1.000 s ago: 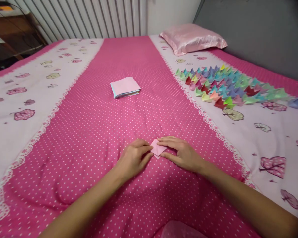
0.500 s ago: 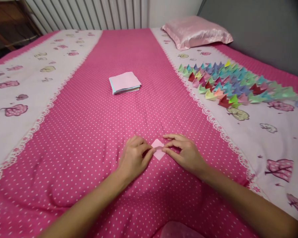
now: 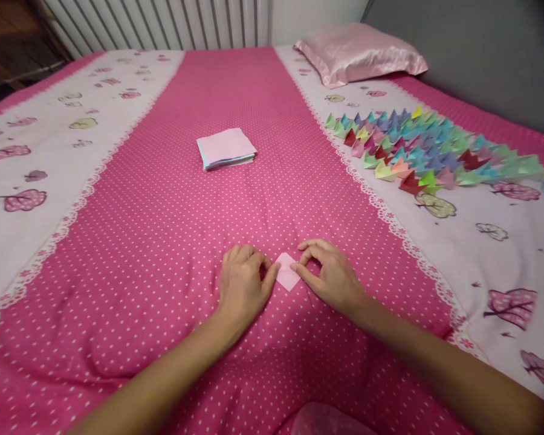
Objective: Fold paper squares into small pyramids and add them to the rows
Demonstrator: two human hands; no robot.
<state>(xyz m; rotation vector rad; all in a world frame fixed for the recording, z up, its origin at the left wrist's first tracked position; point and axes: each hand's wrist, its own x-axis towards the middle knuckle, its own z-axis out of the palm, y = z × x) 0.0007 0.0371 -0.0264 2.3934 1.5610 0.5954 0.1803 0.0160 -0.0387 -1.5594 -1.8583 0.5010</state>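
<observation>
Thumbs (image 3: pixel 271 275) farther forward, paper (image 3: pixel 289 280) between hands (image 3: pixel 242 287) (image 3: pixel 338 280)

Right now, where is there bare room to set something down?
Free: dotted strip between paper stack and left hand; white panel left of it. Crowded: folded papers near the pillow; pink paper between left hand and right hand.

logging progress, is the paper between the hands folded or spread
Folded: the paper is a small diamond with a line across it, looking smaller than the stack though nearer. How many layers, cannot tell.
</observation>
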